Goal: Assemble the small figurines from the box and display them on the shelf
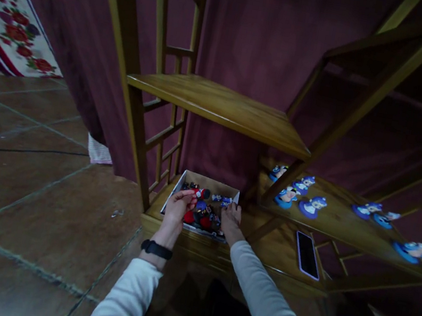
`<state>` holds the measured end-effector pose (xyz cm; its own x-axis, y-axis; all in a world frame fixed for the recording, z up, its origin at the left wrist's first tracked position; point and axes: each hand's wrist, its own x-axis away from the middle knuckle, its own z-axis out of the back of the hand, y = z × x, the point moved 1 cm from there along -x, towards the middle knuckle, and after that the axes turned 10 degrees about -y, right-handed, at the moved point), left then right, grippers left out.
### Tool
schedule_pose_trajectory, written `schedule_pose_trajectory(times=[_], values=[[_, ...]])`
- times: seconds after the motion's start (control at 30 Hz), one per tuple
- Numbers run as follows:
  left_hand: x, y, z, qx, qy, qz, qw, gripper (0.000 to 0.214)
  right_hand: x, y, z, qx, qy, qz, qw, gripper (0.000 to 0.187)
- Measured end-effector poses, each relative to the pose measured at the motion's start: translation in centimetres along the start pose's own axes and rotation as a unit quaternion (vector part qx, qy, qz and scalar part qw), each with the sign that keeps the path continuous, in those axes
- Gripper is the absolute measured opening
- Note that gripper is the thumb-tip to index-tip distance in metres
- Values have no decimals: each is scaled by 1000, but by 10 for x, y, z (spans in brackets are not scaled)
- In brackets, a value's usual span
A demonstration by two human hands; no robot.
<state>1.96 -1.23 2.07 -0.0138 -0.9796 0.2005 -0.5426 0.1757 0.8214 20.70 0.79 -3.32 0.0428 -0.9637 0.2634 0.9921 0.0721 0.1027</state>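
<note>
A shallow white-rimmed cardboard box sits on the low shelf in front of me, with several small figurines in red, black and blue in it. Over its left side, my left hand pinches a red and black figurine with thumb and fingers. My right hand is at the right wall of the box, fingers curled down into it. Just beside those fingers lies a blue and white figurine. Whatever the right fingertips grip, if anything, is hidden.
Several blue and white figurines on round bases, such as this one, stand on a higher shelf at right. A phone lies on the low shelf. A wooden board overhangs the box. Dark red curtain hangs behind.
</note>
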Motion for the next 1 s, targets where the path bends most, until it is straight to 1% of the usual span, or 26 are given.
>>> schedule_pose_trajectory(times=[0.1,0.17,0.2,0.23,0.27,0.33,0.37,0.4,0.43,0.47,0.5,0.53,0.6,0.63,0.67,0.7,0.77,0.83,0.9,1.0], values=[[0,-6,-4,-19,-19,24,999,18,3,0,3,-24,29,-7,999,26],[1,-14,-6,-26,-26,56,998,19,8,0,8,-105,80,-19,991,25],[3,-18,-7,-27,-25,73,997,19,11,-1,12,-175,104,-24,979,25],[4,-21,-8,-26,-21,89,995,20,14,-3,15,-262,118,-22,957,24],[5,-25,-9,-21,-17,104,994,21,16,-6,19,-357,116,-9,927,22],[7,-29,-11,1,-19,132,991,20,19,-16,24,-523,69,50,848,22],[8,-30,-13,17,-29,146,989,18,20,-21,26,-584,40,85,807,23],[9,-31,-14,35,-41,156,986,16,20,-24,27,-623,20,115,773,24],[9,-31,-15,54,-51,160,984,13,19,-26,29,-643,10,135,754,25],[9,-30,-15,73,-58,159,983,11,17,-26,30,-644,16,141,752,25],[8,-29,-15,89,-62,155,982,11,14,-23,30,-628,36,132,766,25],[7,-27,-15,102,-61,150,982,13,9,-17,31,-595,67,108,794,26],[3,-23,-11,119,-46,142,982,17,-1,-3,31,-477,129,33,869,28],[1,-21,-9,121,-34,140,982,18,-7,4,31,-402,138,-4,905,29],[-2,-18,-6,122,-18,137,983,19,-12,10,29,-336,130,-29,933,31],[-4,-16,-4,122,-3,133,984,19,-16,14,27,-283,112,-41,952,32],[-8,-11,1,125,16,131,983,19,-21,15,21,-201,71,-32,977,32],[-10,-8,4,128,19,137,982,20,-23,10,14,-122,46,-10,991,32],[-9,-6,5,131,18,144,981,21,-23,2,7,-42,32,-3,999,32],[-6,-3,4,131,17,145,980,23,-24,-6,1,5,46,-17,999,30]])
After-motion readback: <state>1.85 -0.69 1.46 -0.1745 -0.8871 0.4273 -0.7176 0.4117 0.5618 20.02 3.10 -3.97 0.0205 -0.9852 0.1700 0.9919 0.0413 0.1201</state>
